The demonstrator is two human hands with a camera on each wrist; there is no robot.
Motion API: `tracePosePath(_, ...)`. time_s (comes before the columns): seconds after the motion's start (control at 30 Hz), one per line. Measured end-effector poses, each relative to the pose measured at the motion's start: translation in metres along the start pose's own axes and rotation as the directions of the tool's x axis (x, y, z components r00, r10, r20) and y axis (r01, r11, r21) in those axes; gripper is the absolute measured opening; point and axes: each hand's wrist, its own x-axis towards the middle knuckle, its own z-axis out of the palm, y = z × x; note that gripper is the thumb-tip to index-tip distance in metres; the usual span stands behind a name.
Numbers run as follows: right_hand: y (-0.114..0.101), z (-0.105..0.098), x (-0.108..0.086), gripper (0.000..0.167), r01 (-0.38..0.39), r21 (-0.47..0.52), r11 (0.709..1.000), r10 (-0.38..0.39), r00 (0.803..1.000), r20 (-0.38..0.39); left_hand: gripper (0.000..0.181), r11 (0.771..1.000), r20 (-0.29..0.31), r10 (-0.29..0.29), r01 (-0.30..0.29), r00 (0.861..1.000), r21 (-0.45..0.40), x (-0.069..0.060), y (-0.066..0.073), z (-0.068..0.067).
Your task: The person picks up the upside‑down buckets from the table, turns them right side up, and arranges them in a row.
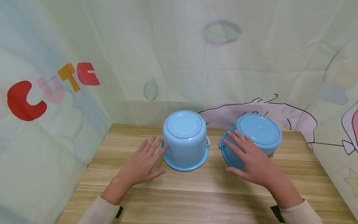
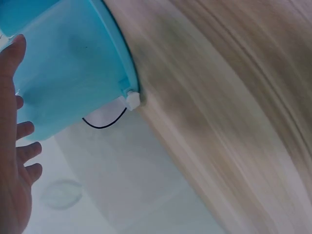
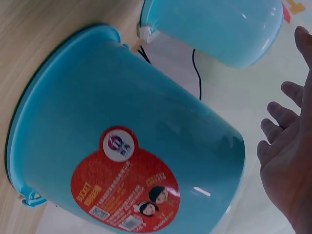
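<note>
Two light blue buckets are upside down on the wooden table. The left bucket (image 1: 184,140) has the left hand (image 1: 141,163) at its left side, fingers spread; whether they touch it cannot be told. Over the near left side of the right bucket (image 1: 258,129) is the right hand (image 1: 250,158), fingers extended and apart. A red label (image 3: 126,185) shows on that bucket in the right wrist view, with a gap between bucket and hand (image 3: 290,141). In the left wrist view the left hand (image 2: 14,156) is beside a bucket (image 2: 73,68), holding nothing.
The wood-grained table top (image 1: 179,202) runs back to a pale printed cloth (image 1: 179,62) hanging behind and at both sides. Red, pink and orange letters mark the cloth at the left. Each bucket has a handle near its rim.
</note>
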Motion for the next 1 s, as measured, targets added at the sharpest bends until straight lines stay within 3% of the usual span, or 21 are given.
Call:
tracePosePath(0.23,-0.003,0.022,0.004,0.091,0.047,0.018,0.999,-0.047,0.998,0.036,0.083,0.999,0.035,0.042,-0.042,0.999,-0.01,-0.003,0.001,0.007)
tracePosePath(0.57,-0.003,0.055,0.007,0.085,0.12,0.02,0.993,-0.121,0.991,0.06,0.073,0.99,-0.003,0.132,-0.132,0.991,-0.053,-0.008,-0.001,0.022)
tracePosePath(0.83,-0.001,0.076,0.011,0.078,0.112,0.066,0.992,-0.118,0.988,0.099,0.07,0.988,0.04,0.139,-0.136,0.989,-0.079,-0.009,0.001,0.031)
tracePosePath(1.0,0.0,0.085,0.015,0.07,0.085,0.098,0.992,-0.101,0.981,0.167,0.068,0.986,0.065,0.13,-0.122,0.989,-0.11,-0.01,0.0,0.038)
